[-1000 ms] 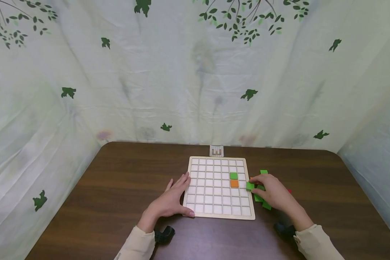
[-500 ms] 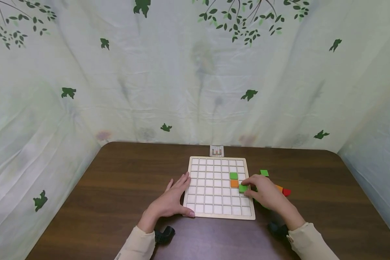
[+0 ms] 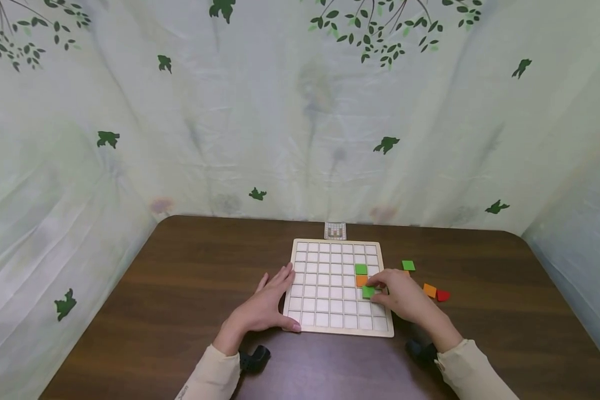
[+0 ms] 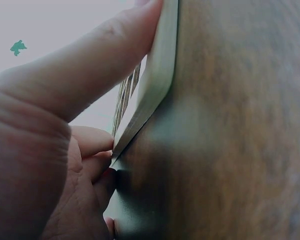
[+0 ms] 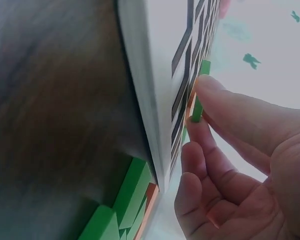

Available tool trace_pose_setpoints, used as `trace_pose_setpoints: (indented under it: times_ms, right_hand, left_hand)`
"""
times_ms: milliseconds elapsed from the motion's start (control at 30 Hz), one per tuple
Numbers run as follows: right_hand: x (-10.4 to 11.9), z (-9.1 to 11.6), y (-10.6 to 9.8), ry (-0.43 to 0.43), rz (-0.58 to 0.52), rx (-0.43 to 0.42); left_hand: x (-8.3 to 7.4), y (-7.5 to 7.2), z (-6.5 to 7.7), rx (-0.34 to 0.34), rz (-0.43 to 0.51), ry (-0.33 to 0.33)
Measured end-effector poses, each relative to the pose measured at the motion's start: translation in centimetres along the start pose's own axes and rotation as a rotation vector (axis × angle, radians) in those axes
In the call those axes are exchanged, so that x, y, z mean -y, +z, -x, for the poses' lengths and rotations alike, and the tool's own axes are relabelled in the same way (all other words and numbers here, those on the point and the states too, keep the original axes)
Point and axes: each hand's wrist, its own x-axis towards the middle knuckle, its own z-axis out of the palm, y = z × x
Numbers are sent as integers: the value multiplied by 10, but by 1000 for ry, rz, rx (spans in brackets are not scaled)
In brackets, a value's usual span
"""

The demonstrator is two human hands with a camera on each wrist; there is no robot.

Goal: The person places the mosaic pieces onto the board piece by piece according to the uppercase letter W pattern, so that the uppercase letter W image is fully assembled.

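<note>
A pale wooden grid board [image 3: 325,321] with white squares lies on the table. Between thumb and index finger, my right hand [image 3: 405,294] pinches a green square tile [image 3: 368,293] over the board's right half. In the right wrist view that green tile [image 5: 205,67] stands on edge against the fingertips, close to the grid. Just beyond it on the board are an orange tile [image 3: 361,280] and another green tile [image 3: 361,269]. My left hand [image 3: 260,308] rests along the board's left edge, fingers extended, thumb at the near left corner.
Right of the board lie a green tile [image 3: 408,265], an orange tile [image 3: 429,290] and a red tile [image 3: 443,296]. More green tiles [image 5: 132,187] show beside the board in the right wrist view. A small printed card [image 3: 335,231] lies behind the board.
My right hand has moved left with the green tile, from the board's right edge to near the orange tile. The orange and red loose tiles have come into sight. My left hand stays put.
</note>
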Motion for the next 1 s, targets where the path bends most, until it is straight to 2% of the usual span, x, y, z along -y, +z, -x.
trace_pose_setpoints:
  times_ms: [300, 1000]
  right_hand:
    - [5, -4, 3, 40, 21, 20]
    - [11, -7, 6, -32, 46, 8]
  left_hand:
    - [-2, -2, -2, 7, -18, -2]
    - [1, 0, -1, 12, -20, -5]
